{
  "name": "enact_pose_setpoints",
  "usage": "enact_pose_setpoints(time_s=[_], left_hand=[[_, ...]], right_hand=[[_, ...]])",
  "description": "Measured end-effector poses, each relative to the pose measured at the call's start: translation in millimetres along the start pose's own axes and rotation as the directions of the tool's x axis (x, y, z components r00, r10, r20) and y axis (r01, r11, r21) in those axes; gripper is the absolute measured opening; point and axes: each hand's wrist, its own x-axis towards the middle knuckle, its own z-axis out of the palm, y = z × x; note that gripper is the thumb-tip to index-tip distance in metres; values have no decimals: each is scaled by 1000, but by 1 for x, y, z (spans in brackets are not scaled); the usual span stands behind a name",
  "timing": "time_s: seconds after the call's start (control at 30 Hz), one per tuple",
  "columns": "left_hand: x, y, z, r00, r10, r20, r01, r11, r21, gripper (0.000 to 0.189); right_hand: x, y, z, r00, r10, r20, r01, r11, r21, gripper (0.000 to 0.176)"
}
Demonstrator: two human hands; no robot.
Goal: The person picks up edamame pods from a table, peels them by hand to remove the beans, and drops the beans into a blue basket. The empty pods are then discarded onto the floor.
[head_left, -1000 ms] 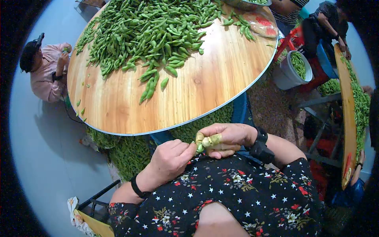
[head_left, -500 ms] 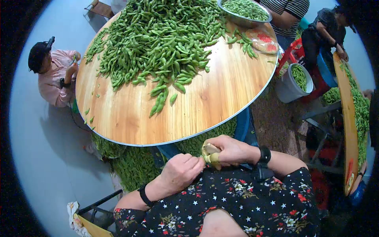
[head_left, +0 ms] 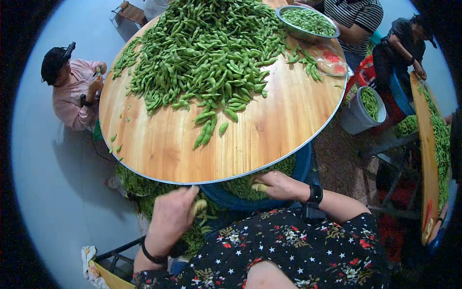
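1. Left hand (head_left: 171, 214) hangs below the edge of the tabletop (head_left: 250, 139), its back to the camera and its fingers drawn together and curled downward.
2. At its fingertips sits a pale yellow-green piece (head_left: 198, 207). It may be a pod or a wrapped fingertip; the view is too blurred to tell, so I cannot say whether the hand is clamped on anything.
3. Right hand (head_left: 279, 185) rests over the blue basin (head_left: 302, 169), which stands under the tabletop's near edge, just in front of the person's body.
4. Its fingers point left and are loosely bent, and one tip carries a yellowish wrap. The palm faces down, so whether it grips something cannot be told.
5. Inside the basin lies a layer of green beans (head_left: 240, 189), directly beneath the right hand.
6. Both wrists wear dark bands, and the two hands are well apart.
7. On the round wooden tabletop lies a big pile of green pods (head_left: 211, 53), with a few stray pods trailing toward the near edge.
8. A metal bowl (head_left: 308, 21) of shelled beans stands on the far side, beside the pile.
9. Green husks (head_left: 139, 185) are heaped on the floor under the tabletop, left of the basin.
10. A white bucket (head_left: 358, 108) with green contents stands on the floor to the right.
11. A person in pink (head_left: 72, 91) sits at the left edge of the tabletop, and a person in a striped shirt (head_left: 353, 17) sits at the far side.
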Motion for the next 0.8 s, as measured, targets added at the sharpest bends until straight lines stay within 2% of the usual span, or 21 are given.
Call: enact_pose_setpoints(time_s=[0.03, 0.07, 0.1, 0.17, 0.2, 0.23, 0.27, 0.33, 0.37, 0.43, 0.47, 0.53, 0.57, 0.6, 0.63, 0.67, 0.7, 0.73, 0.8], left_hand=[[15, -1, -7, 999, 21, -48, -23, 999, -27, 21], [36, -11, -4, 967, 122, -225, -130, 991, -19, 20], [62, -20, -6, 946, 174, -274, -181, 983, -3, 21], [128, -30, -20, 877, 261, -404, -213, 964, 160, 23], [160, -40, -19, 846, 262, -464, -236, 965, 114, 25], [188, -53, -19, 835, 276, -475, -249, 961, 120, 27], [213, -66, -14, 788, 375, -489, -333, 927, 174, 28], [243, -77, -6, 803, 445, -396, -399, 896, 197, 27], [246, -81, -4, 806, 444, -391, -399, 896, 195, 27], [244, -77, -5, 702, 491, -517, -469, 864, 183, 27], [240, -75, -4, 703, 496, -510, -474, 861, 184, 27], [219, -66, -11, 702, 277, -656, -462, 878, -124, 20], [202, -60, -15, 865, 76, -495, -304, 866, -397, 19], [187, -55, -14, 866, 66, -495, -294, 869, -398, 19], [173, -49, -10, 928, -64, -368, -241, 650, -720, 20], [159, -44, -5, 971, -134, -200, -146, 332, -932, 20], [145, -41, 5, 979, -67, -192, -167, 278, -946, 23], [129, -28, 13, 981, -106, -160, -138, 190, -972, 22], [102, -4, 26, 957, -140, -254, -195, 340, -920, 22]], right_hand=[[3, -7, -2, 998, 52, 32, -55, 993, 108, 32], [4, -13, -4, 993, 100, 67, -112, 971, 213, 31], [3, -19, -5, 993, 100, 61, -111, 971, 211, 31], [2, -33, -7, 981, 73, 180, -168, 782, 601, 31], [2, -46, -17, 948, 87, 307, -275, 711, 647, 29], [5, -48, -16, 942, 56, 331, -272, 702, 658, 30], [7, -50, -15, 934, 25, 356, -273, 692, 668, 32], [13, -58, -24, 925, 58, 375, -304, 706, 640, 34], [16, -59, -25, 947, 58, 317, -257, 730, 633, 35], [18, -61, -27, 971, 75, 227, -204, 754, 625, 37], [18, -63, -29, 972, 74, 223, -202, 749, 631, 37], [17, -67, -32, 989, 79, 128, -142, 771, 621, 37], [17, -71, -35, 993, 80, 88, -118, 766, 632, 37], [18, -74, -37, 993, 74, 97, -119, 766, 632, 37], [19, -76, -37, 995, 90, 30, -85, 705, 705, 36], [21, -78, -37, 993, 115, -38, -45, 637, 769, 36], [26, -77, -36, 992, 66, -103, 44, 597, 801, 35], [29, -79, -36, 993, 64, -99, 41, 597, 801, 35], [34, -82, -37, 979, 90, -181, 102, 555, 825, 31]])
